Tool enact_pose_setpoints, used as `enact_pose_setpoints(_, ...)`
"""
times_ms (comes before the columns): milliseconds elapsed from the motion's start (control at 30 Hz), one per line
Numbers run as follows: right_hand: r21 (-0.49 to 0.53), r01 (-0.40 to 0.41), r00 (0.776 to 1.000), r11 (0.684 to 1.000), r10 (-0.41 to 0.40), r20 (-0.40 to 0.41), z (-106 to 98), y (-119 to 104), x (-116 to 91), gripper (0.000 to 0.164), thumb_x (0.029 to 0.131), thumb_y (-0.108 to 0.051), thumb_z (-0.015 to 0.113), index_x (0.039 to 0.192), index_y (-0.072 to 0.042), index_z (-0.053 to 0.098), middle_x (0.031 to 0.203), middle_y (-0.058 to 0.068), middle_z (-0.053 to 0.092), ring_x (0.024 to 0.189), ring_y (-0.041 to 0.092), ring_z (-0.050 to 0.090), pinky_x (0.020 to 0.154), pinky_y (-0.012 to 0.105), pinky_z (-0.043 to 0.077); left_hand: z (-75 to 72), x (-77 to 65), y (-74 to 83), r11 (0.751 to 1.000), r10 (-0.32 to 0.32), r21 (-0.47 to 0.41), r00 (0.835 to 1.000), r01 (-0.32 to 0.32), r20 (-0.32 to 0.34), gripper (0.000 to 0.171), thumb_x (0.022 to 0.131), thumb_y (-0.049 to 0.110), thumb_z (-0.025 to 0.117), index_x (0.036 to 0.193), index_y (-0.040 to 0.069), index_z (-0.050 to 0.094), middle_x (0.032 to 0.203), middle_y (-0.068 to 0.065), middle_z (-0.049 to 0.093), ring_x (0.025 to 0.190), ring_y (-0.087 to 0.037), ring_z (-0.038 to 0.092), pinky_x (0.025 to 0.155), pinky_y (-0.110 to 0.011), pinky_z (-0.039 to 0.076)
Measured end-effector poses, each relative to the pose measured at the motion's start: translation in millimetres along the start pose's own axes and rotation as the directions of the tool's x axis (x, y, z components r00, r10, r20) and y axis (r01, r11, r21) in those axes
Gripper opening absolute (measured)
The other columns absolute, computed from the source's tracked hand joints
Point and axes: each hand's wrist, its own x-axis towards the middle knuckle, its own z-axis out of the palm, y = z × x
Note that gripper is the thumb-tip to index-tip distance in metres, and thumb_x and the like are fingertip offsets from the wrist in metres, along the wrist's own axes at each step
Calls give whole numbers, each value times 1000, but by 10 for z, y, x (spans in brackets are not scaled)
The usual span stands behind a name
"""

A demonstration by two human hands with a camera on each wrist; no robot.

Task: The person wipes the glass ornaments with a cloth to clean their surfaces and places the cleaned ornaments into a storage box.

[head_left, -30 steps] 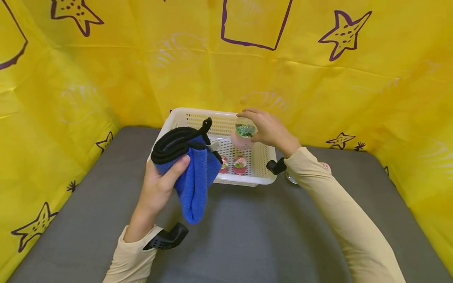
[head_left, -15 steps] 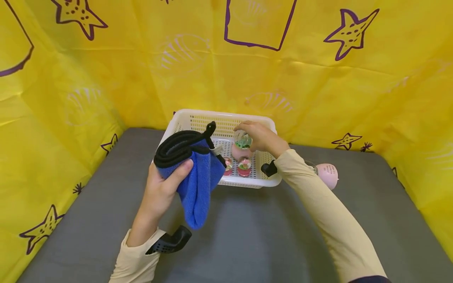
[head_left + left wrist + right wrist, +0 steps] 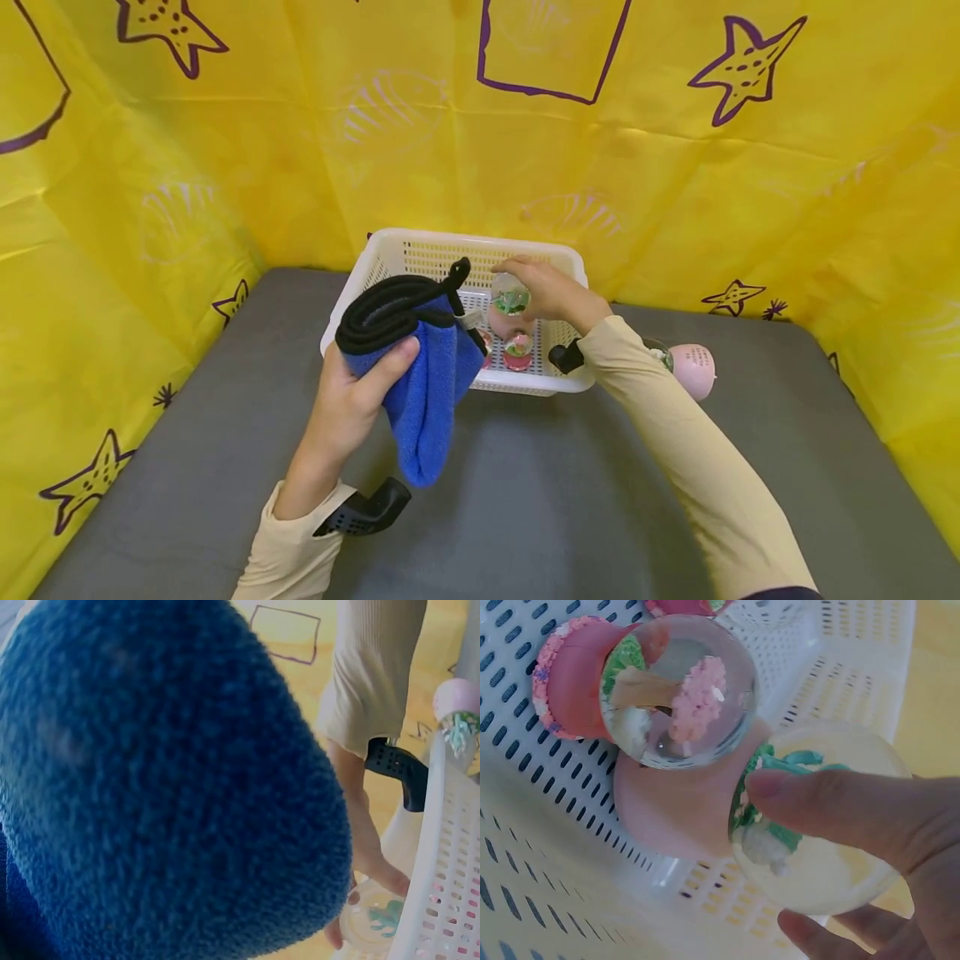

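Observation:
In the head view, my left hand (image 3: 348, 408) grips a folded blue towel (image 3: 427, 392) with black trim and a hanging loop, its thumb pressed on the front. My right hand (image 3: 551, 292) reaches into a white plastic basket (image 3: 555, 385) and holds a snow globe by its clear dome. This snow globe (image 3: 682, 806) has a pale pink base and green figures inside; thumb and fingers lie on opposite sides of the dome. Beside it in the basket is a smaller snow globe (image 3: 577, 682) with a deep pink base and a pink tree. Another small one (image 3: 487, 346) is partly hidden by the towel.
Right of the basket, another pink-based snow globe (image 3: 692, 371) lies on its side on the grey tabletop (image 3: 540, 500), partly behind the right sleeve. A yellow patterned cloth (image 3: 300, 125) stands around the back and sides. Each wrist carries a black camera mount.
My right hand has lowered the snow globe into the basket, down beside the smaller ones. The left hand still holds the towel and has shifted slightly right.

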Motion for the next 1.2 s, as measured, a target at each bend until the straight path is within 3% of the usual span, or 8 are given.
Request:
enact_pose_setpoints(167,76,-37,999,996,38,-18,-67,4,-97,84,73,4,79,147,-7,43,156,18,37,142,37,38,112,51,39,0,8,6,1000,5,-9,1000,-5,0,38,88,-10,58,119,11,64,108,3,67,92,-10,63,91,-22,49)
enact_pose_setpoints(367,168,3,999,986,6,-54,-179,7,-271,75,75,-3,82,143,-2,48,149,18,47,141,35,39,116,51,34,-4,14,9,1000,8,-22,1000,-8,6,38,89,-10,57,121,10,63,109,2,68,92,-10,63,91,-22,50)
enact_pose_setpoints(500,205,-10,999,979,20,-49,-220,16,-424,73,79,-6,81,143,-1,47,150,19,45,142,37,36,118,52,30,-4,10,7,1000,10,-29,1000,-10,12,34,91,-5,60,120,10,63,108,2,68,91,-10,63,90,-22,50)
enact_pose_setpoints(633,238,-18,996,971,38,-79,-208,43,-594,69,81,-4,79,143,0,47,149,20,46,138,40,40,116,54,33,-1,4,8,1000,1,-28,1000,0,18,35,90,-7,59,119,11,64,108,3,68,91,-9,63,90,-22,50)
enact_pose_setpoints(800,303,-19,984,953,72,-163,-190,85,-830,66,82,-6,79,141,0,49,145,20,50,130,44,47,111,56,38,2,-1,10,999,-13,-30,1000,14,28,35,91,-7,59,120,11,64,110,2,68,92,-10,64,91,-22,50)
enact_pose_setpoints(1000,402,-86,972,911,165,-168,-159,112,-1158,67,85,-11,79,143,-5,47,149,17,45,135,45,44,112,60,36,7,-1,13,999,-10,-35,999,11,37,35,90,-7,59,120,10,64,110,1,68,93,-11,63,92,-22,50)
enact_pose_setpoints(1200,443,-90,942,892,221,-254,-64,162,-1480,70,82,-13,82,143,-8,49,147,15,48,134,42,47,109,59,39,18,-5,15,1000,-10,-17,999,11,46,39,88,-11,57,118,12,64,109,2,68,94,-10,62,92,-22,49)
